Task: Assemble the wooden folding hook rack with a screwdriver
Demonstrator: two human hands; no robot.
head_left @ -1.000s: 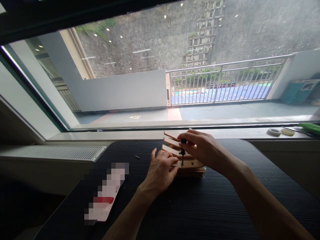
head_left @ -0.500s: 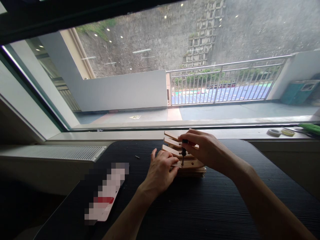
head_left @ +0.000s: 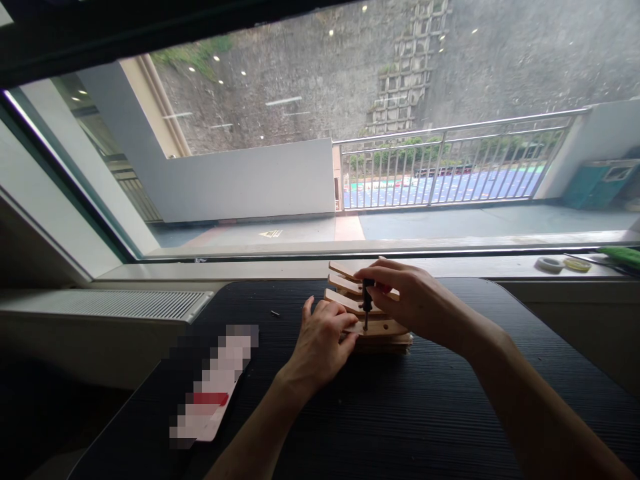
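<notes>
A small wooden rack with several slanted slats (head_left: 343, 301) stands on the dark table. My right hand (head_left: 395, 287) is closed around the black handle of a screwdriver (head_left: 367, 300), which points straight down. The screwdriver's tip meets the nearest slat (head_left: 390, 328), beside a dark hole. With its thumb and fingers, my left hand (head_left: 327, 337) grips the left end of that same slat; part of the slat is hidden under the fingers. Layered pieces show beneath the front slat.
On the black table (head_left: 400, 420), a blurred-out flat pink and red object (head_left: 215, 400) lies to the left. A small metal piece (head_left: 275, 313) lies behind it. Tape rolls (head_left: 549, 265) and a green item (head_left: 620, 256) rest on the windowsill (head_left: 270, 270). A vented panel (head_left: 145, 303) adjoins the table.
My right hand has shifted very slightly with the screwdriver, its fingers sitting a little differently on the handle. My left hand and the wooden rack stay in place.
</notes>
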